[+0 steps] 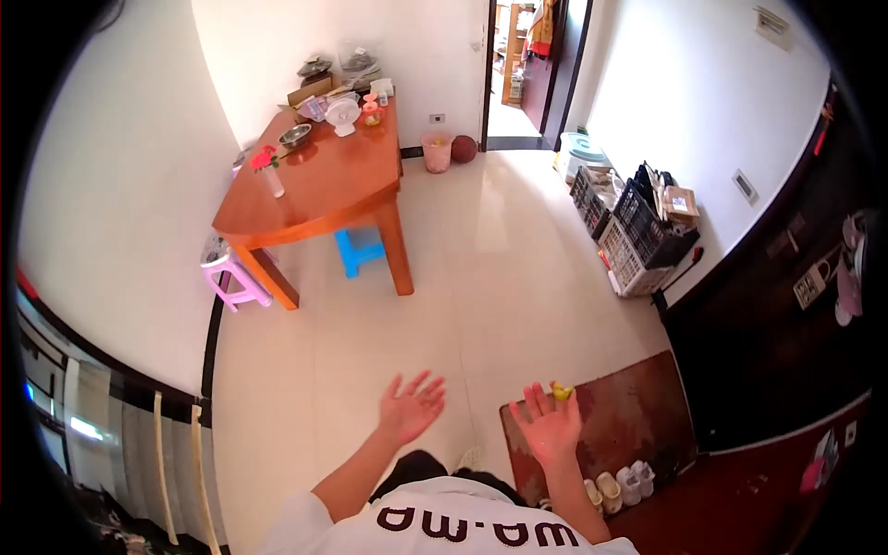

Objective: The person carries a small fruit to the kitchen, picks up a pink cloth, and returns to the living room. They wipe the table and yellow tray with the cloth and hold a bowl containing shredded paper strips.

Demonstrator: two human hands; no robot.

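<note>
Both our left hand (411,413) and right hand (552,436) spread their fingers (540,403), unclenched; a yellow-green object (562,393) shows beside the right fingers, contact unclear, and we judge no firm grip made yet.

The left hand (413,412), a bare, opened hand, lies just past six o'clock from the view's centre, palm up, with its fingers loosely spread and slightly curled toward one o'clock and its thumb toward twelve. Its bare left forearm (353,474) slants toward between one and two, emerging from a short white fabric sleeve (307,520). The bare right hand (553,437) sits at five o'clock, palm facing up, fingers fanned toward eleven, thumb near half past twelve. The bare right forearm (573,498) points toward eleven. The hands are apart.
</note>
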